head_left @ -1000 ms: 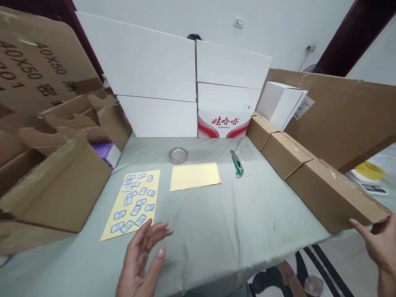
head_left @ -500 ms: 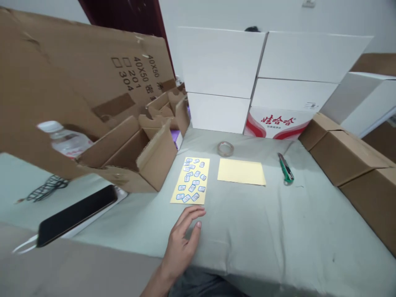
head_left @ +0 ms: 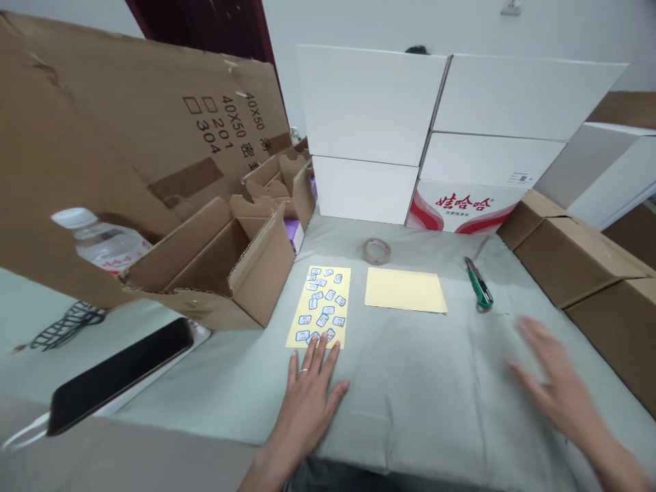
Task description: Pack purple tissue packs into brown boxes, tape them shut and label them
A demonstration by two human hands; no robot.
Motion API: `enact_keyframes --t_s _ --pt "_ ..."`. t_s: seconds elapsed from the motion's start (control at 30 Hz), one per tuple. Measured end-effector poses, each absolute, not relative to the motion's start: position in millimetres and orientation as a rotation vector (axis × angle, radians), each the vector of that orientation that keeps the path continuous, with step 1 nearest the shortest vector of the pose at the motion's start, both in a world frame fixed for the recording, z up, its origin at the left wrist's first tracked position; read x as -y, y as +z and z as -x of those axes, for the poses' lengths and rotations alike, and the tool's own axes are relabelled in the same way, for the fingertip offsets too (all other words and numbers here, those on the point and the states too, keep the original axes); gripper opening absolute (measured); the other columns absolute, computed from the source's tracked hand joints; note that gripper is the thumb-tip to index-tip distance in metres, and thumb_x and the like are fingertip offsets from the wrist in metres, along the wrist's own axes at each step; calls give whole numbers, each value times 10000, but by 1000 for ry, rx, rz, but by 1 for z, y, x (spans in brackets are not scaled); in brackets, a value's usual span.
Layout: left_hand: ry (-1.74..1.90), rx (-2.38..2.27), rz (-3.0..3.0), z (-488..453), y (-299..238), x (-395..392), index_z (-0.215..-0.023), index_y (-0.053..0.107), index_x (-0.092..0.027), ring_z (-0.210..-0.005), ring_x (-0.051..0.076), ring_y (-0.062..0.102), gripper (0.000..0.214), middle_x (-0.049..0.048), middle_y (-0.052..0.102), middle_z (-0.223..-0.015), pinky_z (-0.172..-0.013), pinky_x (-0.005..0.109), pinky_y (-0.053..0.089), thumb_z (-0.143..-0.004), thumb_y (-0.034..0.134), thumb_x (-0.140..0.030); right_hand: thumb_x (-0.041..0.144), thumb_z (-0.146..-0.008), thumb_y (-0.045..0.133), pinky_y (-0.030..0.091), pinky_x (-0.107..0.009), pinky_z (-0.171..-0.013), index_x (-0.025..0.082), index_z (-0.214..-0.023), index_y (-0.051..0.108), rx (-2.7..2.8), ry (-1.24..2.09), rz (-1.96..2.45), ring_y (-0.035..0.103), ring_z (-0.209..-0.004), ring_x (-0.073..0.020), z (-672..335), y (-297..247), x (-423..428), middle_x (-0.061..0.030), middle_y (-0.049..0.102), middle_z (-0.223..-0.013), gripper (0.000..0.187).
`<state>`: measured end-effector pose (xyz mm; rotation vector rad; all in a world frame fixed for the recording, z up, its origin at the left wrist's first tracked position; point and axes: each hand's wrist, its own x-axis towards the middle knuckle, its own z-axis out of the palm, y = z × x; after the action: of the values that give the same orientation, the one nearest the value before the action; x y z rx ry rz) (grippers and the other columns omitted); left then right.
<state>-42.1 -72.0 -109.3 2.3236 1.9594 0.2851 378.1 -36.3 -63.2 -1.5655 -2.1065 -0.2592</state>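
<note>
Covering the table, a pale green cloth (head_left: 425, 383) is wrinkled toward its near edge, where it hangs over. On it, left of centre, a yellow sheet (head_left: 320, 301) scattered with blue-edged labels (head_left: 328, 310) is laid flat, and its near edge is overlapped by the fingertips of the left hand (head_left: 309, 400), whose fingers are spread apart, palm down. The right hand (head_left: 558, 386) is blurred by motion above the cloth at the right, its thumb and fingers parted; whether the cloth is touched by it cannot be told. Between the hands and farther off, a plain yellow sheet (head_left: 404, 290) is placed beside the labelled one, with a roll of clear tape (head_left: 377, 260) just behind it and a green cutter (head_left: 479, 283) to its right. The back is closed off by white panels (head_left: 374, 106) and a red-printed carton (head_left: 456, 208); the right side is lined by brown boxes (head_left: 594, 253). At the left, an open brown box (head_left: 266, 273) is flanked by a clear bottle (head_left: 105, 242), a dark cable (head_left: 69, 324) and a black phone (head_left: 120, 376). Behind, a pale wall (head_left: 369, 20) is fitted with a socket (head_left: 511, 7).
</note>
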Motion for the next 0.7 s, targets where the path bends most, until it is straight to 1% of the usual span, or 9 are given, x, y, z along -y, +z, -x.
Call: enact_keyframes --t_s 0.03,0.07,0.13,0.2,0.27,0.37,0.47,0.57,0.7 --pt "289 -1957 -2346 43 -110 73 -1503 348 -237 -1477 323 271 535 117 311 -1587 -1129 612 296 -992 383 -394 480 -985 411 379 -548 -1104 289 -1537 275 2260 -169 1526 354 -1417 -316 -358 -71 24 -126 388 -1534 600" --pt "291 -1952 -2366 45 -111 73 -1500 354 -236 -1471 324 287 529 117 324 -1582 -1123 607 309 -993 381 -385 489 -991 363 341 -582 -1115 303 -1557 228 2418 -127 1534 282 -1456 -325 -338 -79 9 -117 345 -1566 611" --pt "296 -1935 -2403 48 -112 76 -1501 349 -242 -1462 325 307 528 114 343 -1575 -1113 601 327 -990 387 -371 525 -975 382 315 -617 -1106 340 -1528 312 2509 -82 1542 213 -1480 -346 -303 -94 -22 -88 280 -1604 587" --pt "307 -1924 -2439 52 -113 81 -1509 327 -261 -1460 321 313 539 102 347 -1576 -1108 589 339 -985 404 -361 534 -976 375 273 -675 -1088 338 -1511 352 2531 -70 1571 181 -1485 -364 -278 -104 -51 -93 250 -1614 570" --pt "318 -1919 -2483 58 -113 86 -1516 306 -275 -1456 314 320 553 91 349 -1577 -1102 571 354 -981 418 -351 549 -980 356 216 -719 -1081 315 -1516 347 2538 -60 1604 171 -1486 -369 -265 -108 -74 -111 248 -1612 584" --pt "286 -1884 -2554 65 -112 93 -1529 272 -279 -1452 306 331 576 78 336 -1584 -1090 543 373 -977 428 -329 612 -960 357 159 -692 -1120 305 -1525 327 2561 -28 1633 176 -1490 -345 -258 -110 -93 -105 259 -1609 644" --pt "265 -1839 -2591 69 -111 96 -1537 251 -278 -1455 301 324 601 71 319 -1592 -1090 522 374 -970 446 -323 611 -973 313 193 -639 -1140 311 -1529 315 2566 12 1675 187 -1491 -322 -255 -112 -105 -91 253 -1612 632" --pt "337 -1856 -2588 69 -116 95 -1530 279 -274 -1451 305 327 615 71 335 -1587 -1108 524 345 -946 472 -298 566 -998 273 218 -641 -1130 309 -1526 323 2545 37 1725 195 -1489 -323 -252 -114 -115 -91 243 -1615 590" --pt "413 -1864 -2605 69 -122 93 -1540 248 -280 -1444 306 338 671 66 348 -1583 -1127 513 316 -917 497 -283 543 -991 359 248 -664 -1106 288 -1498 383 2521 36 1729 236 -1470 -356 -248 -111 -128 -114 300 -1594 568"
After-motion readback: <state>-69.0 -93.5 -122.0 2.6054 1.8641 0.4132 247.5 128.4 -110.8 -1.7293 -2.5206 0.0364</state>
